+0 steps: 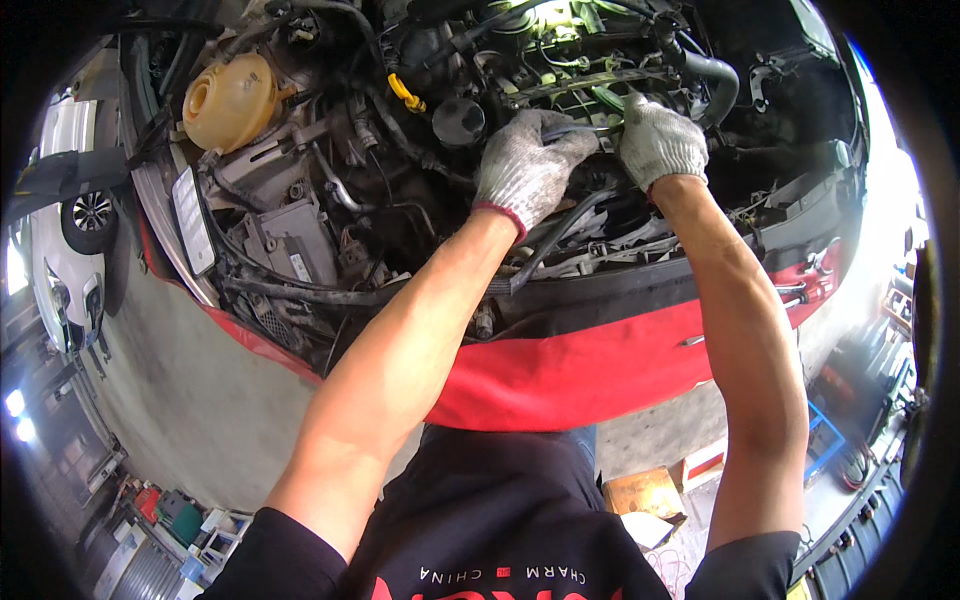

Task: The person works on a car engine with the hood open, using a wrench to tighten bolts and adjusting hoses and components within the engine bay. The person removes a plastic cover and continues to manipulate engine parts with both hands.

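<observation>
Both my hands wear whitish knit gloves and reach over the engine (560, 85) in an open car bay. My left hand (530, 160) is closed on a thin metal rod-like tool (592, 129), which points right toward my other hand. My right hand (662, 142) is curled at the tool's far end, beside a small green part (606, 97). Its fingertips are hidden, so what it grips does not show. Left of my left hand are a round dark cap (459, 121) and a yellow dipstick handle (405, 93).
A yellowed coolant tank (232, 103) stands at the far left of the bay, with a phone-like flat device (193, 220) on the edge below it. A red cover (570, 375) drapes the front edge. A thick hose (715, 85) curves beside my right hand. Cardboard (645, 495) lies on the floor.
</observation>
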The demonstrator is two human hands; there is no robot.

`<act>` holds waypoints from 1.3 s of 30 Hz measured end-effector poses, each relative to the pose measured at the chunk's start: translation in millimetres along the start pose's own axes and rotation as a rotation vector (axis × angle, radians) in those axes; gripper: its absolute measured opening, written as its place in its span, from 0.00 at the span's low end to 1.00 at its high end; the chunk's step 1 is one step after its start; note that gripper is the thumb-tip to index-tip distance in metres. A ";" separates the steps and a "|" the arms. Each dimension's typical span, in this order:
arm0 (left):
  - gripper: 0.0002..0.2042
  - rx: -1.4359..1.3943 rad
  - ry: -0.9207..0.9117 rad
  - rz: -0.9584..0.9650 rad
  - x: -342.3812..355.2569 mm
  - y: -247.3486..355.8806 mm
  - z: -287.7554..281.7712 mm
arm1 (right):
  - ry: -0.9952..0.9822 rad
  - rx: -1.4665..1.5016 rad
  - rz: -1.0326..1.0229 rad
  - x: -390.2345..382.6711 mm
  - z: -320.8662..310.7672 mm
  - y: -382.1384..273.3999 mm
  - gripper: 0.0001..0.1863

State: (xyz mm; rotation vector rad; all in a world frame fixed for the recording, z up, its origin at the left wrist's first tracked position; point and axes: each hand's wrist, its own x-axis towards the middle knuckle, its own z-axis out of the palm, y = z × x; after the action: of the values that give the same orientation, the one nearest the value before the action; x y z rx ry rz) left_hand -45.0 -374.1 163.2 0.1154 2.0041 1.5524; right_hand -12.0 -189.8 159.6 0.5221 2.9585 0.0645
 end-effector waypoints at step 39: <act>0.36 -0.594 -0.099 -0.279 146.0 11.1 -8.6 | -0.179 0.076 -0.033 40.6 -61.3 17.7 0.26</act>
State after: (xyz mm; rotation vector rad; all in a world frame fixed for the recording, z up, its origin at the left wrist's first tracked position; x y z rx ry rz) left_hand -172.1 -317.8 116.3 -0.3040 1.3439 1.8358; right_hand -52.6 -160.4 216.2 0.4615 2.8018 -0.0942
